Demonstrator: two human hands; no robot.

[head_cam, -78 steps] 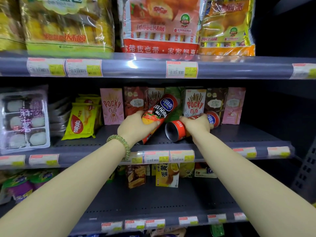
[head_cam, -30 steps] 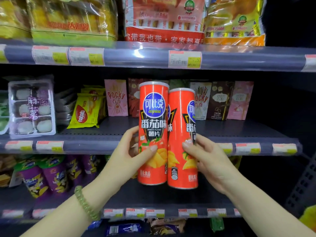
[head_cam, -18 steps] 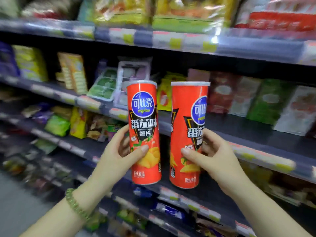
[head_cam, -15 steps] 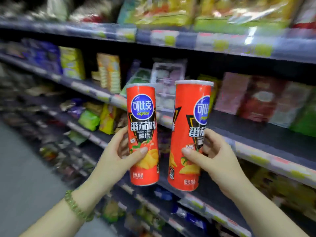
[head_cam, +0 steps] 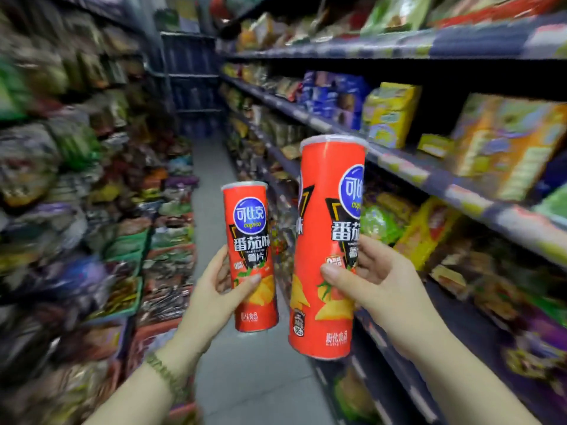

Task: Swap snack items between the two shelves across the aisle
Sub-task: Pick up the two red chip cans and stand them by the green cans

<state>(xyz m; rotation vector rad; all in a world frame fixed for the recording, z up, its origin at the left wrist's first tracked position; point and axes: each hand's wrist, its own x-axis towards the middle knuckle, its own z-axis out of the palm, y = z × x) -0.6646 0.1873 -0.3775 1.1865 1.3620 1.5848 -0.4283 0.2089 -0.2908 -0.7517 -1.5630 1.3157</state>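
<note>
Evidently the carry step: the left hand (head_cam: 214,289) and right hand (head_cam: 380,283) each have fingers clamped on an upright red chip can, left can (head_cam: 250,256) and right can (head_cam: 328,240), apart. Next comes placing them on the left shelf (head_cam: 76,191) (packed, blurred); the aisle floor (head_cam: 245,378) between is clear.

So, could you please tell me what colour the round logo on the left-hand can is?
Blue, on the red can; head view shows it.
</note>
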